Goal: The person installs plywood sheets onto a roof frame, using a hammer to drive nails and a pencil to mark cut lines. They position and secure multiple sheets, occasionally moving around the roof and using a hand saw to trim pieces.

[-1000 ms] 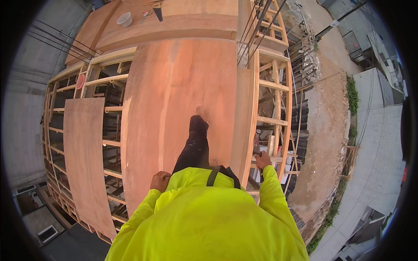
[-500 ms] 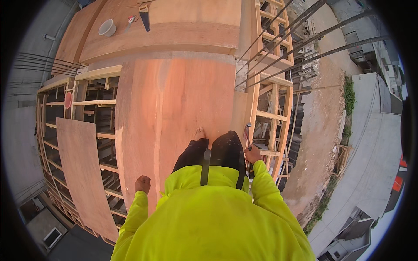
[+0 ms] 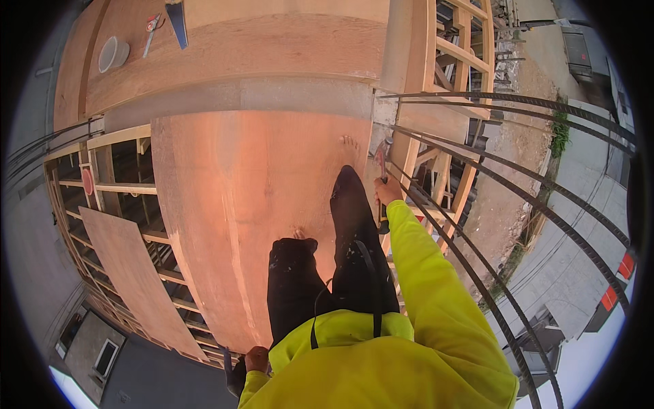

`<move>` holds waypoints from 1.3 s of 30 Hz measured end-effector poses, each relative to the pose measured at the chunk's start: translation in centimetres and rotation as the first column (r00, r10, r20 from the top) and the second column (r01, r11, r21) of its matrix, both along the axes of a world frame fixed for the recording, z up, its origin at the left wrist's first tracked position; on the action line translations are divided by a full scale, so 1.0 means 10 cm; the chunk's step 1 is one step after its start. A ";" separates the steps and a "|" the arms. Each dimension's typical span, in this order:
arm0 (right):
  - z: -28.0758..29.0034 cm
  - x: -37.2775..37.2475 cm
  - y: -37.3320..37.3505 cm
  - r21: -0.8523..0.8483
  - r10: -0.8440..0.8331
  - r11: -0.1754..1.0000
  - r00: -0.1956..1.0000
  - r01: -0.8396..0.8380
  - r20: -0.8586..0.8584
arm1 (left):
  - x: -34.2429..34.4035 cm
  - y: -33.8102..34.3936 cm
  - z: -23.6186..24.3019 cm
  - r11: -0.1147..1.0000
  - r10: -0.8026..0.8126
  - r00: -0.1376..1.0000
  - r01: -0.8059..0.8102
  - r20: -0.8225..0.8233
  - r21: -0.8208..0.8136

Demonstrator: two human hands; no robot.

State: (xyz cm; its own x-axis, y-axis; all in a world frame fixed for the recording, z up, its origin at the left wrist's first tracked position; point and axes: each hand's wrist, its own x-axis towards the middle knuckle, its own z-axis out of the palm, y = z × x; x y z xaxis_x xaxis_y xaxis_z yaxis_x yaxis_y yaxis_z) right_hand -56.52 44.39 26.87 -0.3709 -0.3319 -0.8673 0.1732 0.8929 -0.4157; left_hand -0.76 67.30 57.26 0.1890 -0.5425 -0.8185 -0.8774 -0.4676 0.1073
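My right hand [image 3: 388, 191] is closed around the grip of a claw hammer [image 3: 381, 155], held head-up over the plywood's right edge. Low at my left hip, my left hand [image 3: 257, 358] is curled beside a dark pouch-like item [image 3: 236, 379]; what its fingers hold, if anything, is hidden. Beneath me lies a large reddish plywood sheet [image 3: 225, 184]. My bare feet stand on it, the right one [image 3: 349, 142] further ahead than the left one [image 3: 298, 234].
Bent steel rebars [image 3: 518, 174] sweep across the right side, close to my right arm. Open timber framing [image 3: 126, 188] with gaps lies left, partly covered by a narrow plywood strip [image 3: 139, 279]. Ahead on raised plywood are a white bucket [image 3: 114, 54], a handsaw [image 3: 177, 24] and a tape measure [image 3: 151, 26].
I have stepped forward, with my right foot now in front. My right hand and the hammer have moved forward toward the rebars, while my left hand has dropped back to my hip.
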 end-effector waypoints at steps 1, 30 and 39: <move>-0.29 -0.07 -0.19 0.010 -0.026 1.000 1.000 0.026 0.015 | -0.08 -0.03 0.00 0.997 0.047 0.998 -0.048 0.032 0.056; -1.78 -0.36 -0.93 0.166 -0.332 0.942 0.883 0.292 0.333 | -0.61 -2.10 -0.70 0.920 0.242 0.954 -0.283 0.174 0.270; 1.79 -0.15 -1.15 0.025 0.265 0.944 0.800 -0.330 0.537 | -1.77 -3.37 -1.83 0.776 0.570 0.683 -0.630 -0.456 0.027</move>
